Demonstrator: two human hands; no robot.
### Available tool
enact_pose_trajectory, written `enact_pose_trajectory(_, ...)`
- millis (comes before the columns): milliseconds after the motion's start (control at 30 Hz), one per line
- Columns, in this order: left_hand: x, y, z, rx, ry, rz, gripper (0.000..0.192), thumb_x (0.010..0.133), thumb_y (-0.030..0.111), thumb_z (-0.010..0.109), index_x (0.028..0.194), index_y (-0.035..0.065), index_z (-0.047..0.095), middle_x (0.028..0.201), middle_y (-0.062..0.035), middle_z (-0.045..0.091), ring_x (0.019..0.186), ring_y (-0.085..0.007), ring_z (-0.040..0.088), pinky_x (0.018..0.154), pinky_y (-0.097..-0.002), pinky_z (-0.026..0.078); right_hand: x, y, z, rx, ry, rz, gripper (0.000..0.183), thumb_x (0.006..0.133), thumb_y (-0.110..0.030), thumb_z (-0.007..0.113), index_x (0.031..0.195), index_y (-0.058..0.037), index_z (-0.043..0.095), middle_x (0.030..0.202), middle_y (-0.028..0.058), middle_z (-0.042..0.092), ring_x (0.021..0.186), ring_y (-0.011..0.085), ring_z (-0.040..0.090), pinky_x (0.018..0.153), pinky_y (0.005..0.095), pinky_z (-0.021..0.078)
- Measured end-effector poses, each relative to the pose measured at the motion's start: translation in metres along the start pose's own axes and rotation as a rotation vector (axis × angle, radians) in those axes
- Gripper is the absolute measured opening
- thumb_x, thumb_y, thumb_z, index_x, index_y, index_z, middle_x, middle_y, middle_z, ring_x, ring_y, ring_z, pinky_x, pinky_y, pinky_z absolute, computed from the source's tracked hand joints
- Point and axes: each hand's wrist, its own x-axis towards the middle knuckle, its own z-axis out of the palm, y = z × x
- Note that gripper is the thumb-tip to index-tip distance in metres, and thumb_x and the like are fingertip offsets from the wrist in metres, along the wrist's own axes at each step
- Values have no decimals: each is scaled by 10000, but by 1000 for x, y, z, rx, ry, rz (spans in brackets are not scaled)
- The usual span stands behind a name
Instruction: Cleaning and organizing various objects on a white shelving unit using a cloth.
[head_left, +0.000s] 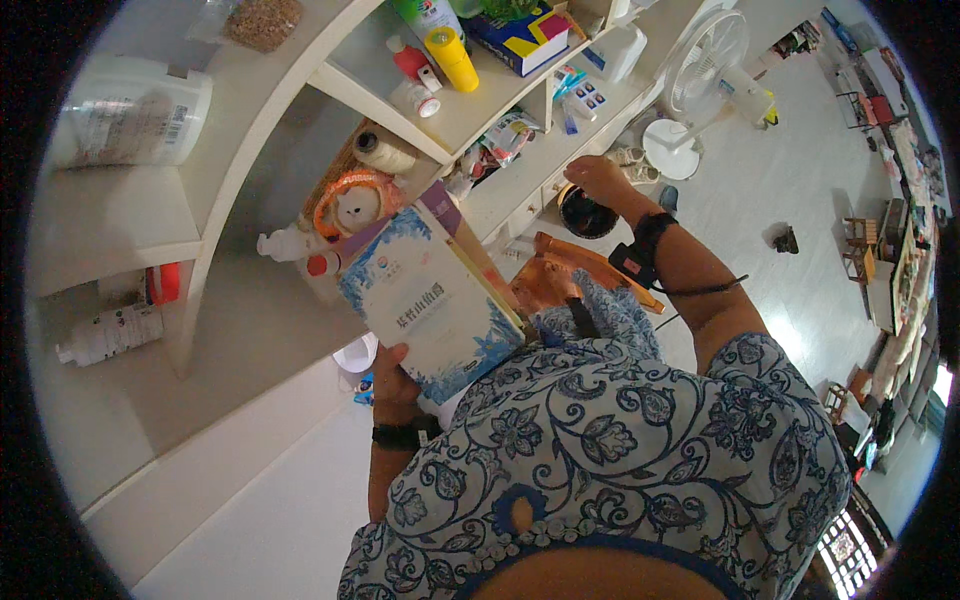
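My left hand (396, 375) grips the lower left edge of a white book (431, 304) with blue floral corners, thumb on its cover. The cover bears writing. Other books or folders, one of them purple (442, 206), show behind its far edge; whether my hand holds these too is unclear. My right hand (600, 180) is held out to the right, above a dark round bin (587, 214) and near the cabinet drawers. Its fingers look bent, and I see nothing in them. Both wrists wear black straps.
A white shelf unit (262, 330) holds a woven basket (330, 176) with a twine spool (382, 152) and a white cat toy (357, 208). A yellow cylinder (452, 60) stands on a higher shelf. An orange-brown wooden seat (592, 259) and a white pedestal fan (705, 60) stand beyond.
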Motion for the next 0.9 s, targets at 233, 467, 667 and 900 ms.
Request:
enact_pose_trajectory(233,-30,15,-16,111,83,94,737,686,120,551,1371,37,289,1303,-163,451,1193,-340,458,984,-457,408,-18,-59,-2,105,12,29,399,827,-379,614,1023,-32,642,1021,161,631,955,332,590,829,390,472)
enact_pose_trajectory(467,-20,15,-51,8,96,28,732,692,141,567,1368,44,305,1269,-153,471,1154,-324,486,951,-452,436,-4,-161,-135,-6,630,-295,239,857,-251,616,981,-52,664,924,183,650,837,298,638,724,354,491)
enact_pose_trajectory(667,-24,35,2,103,11,184,646,739,123,541,1347,55,333,1270,-138,470,1152,-293,493,947,-422,440,64,-270,-263,-281,1199,-793,308,769,-234,674,1018,-57,628,1001,169,616,978,327,564,843,406,446)
enact_pose_trajectory(900,-19,50,55,99,25,31,539,808,88,515,1324,62,362,1234,-124,509,1117,-279,528,923,-393,468,113,-282,-298,13,647,-625,199,870,-175,573,954,-8,640,829,118,596,783,224,599,636,351,478)
